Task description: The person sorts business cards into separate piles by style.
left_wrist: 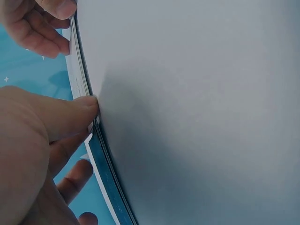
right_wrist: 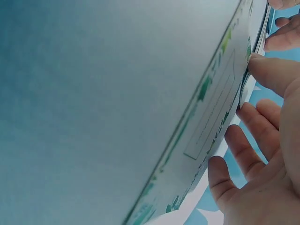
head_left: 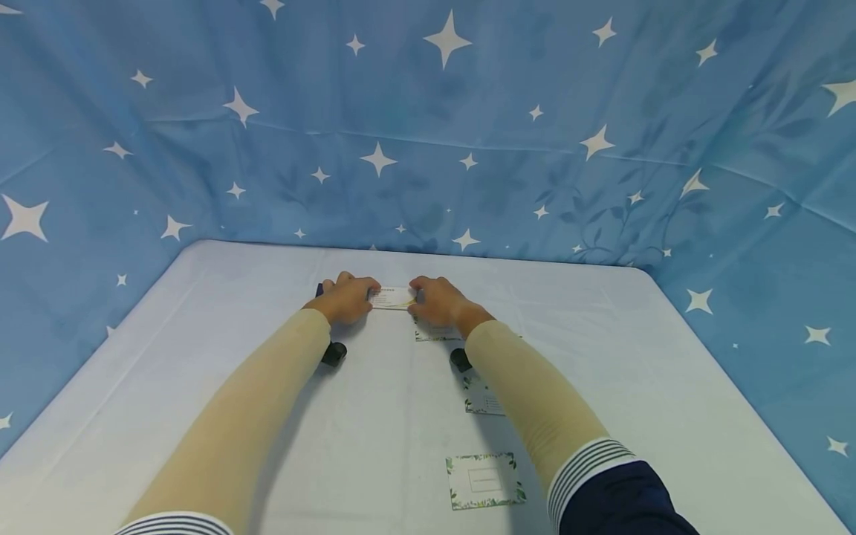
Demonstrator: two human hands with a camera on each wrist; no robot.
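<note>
A small white printed card [head_left: 393, 298] with a yellow curved line lies between the two hands near the far part of the table. My left hand [head_left: 348, 299] pinches its left end, thumb on the near side. The right hand [head_left: 438, 301] pinches the opposite end in the same way. In the left wrist view the left thumb [left_wrist: 75, 112] presses at a thin, layered edge. A leaf-bordered card [head_left: 438, 331] lies partly hidden under the right hand; the right wrist view shows this leaf-bordered card [right_wrist: 213, 117] beside the fingers. Something dark blue [head_left: 319, 289] peeks out beside the left hand.
Two more leaf-bordered cards lie nearer on the white table [head_left: 374, 446]: one card [head_left: 483, 395] partly behind the right forearm, another card [head_left: 484, 481] close to the front. A blue star-patterned curtain [head_left: 428, 134] hangs behind the table and along both sides.
</note>
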